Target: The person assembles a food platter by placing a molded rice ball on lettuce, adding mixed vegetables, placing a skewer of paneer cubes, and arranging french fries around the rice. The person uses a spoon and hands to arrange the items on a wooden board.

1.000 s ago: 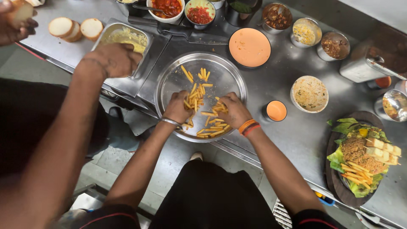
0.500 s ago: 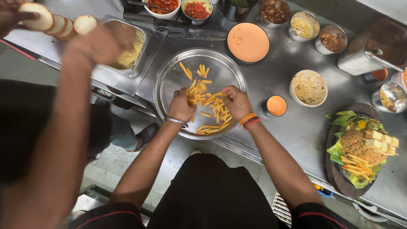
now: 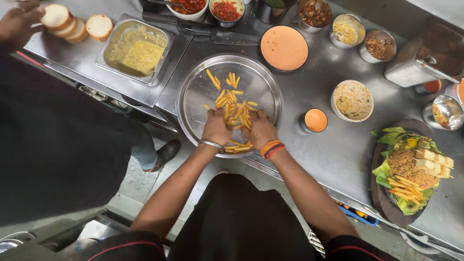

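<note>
Fries (image 3: 235, 113), light, limp and breakable, sit bunched between our left hand (image 3: 216, 127) and right hand (image 3: 260, 129), both cupped loosely closed around them over the steel bowl (image 3: 193, 96).

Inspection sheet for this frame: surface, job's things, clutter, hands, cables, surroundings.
Surface: steel counter, crowded with containers.
Job's things: round steel tray holding fries, most bunched between the hands, some scattered farther up the tray.
Clutter: bowl of orange sauce, small orange sauce cup, bowl of pale mix, rectangular pan of yellow mixture, bread slices, plated dish on greens.
Hands: left hand and right hand both down in the fries, fingers curled; grip not clear.
Cables: nothing seen.
Surroundings: another person's hand by the bread; floor below the counter.
</note>
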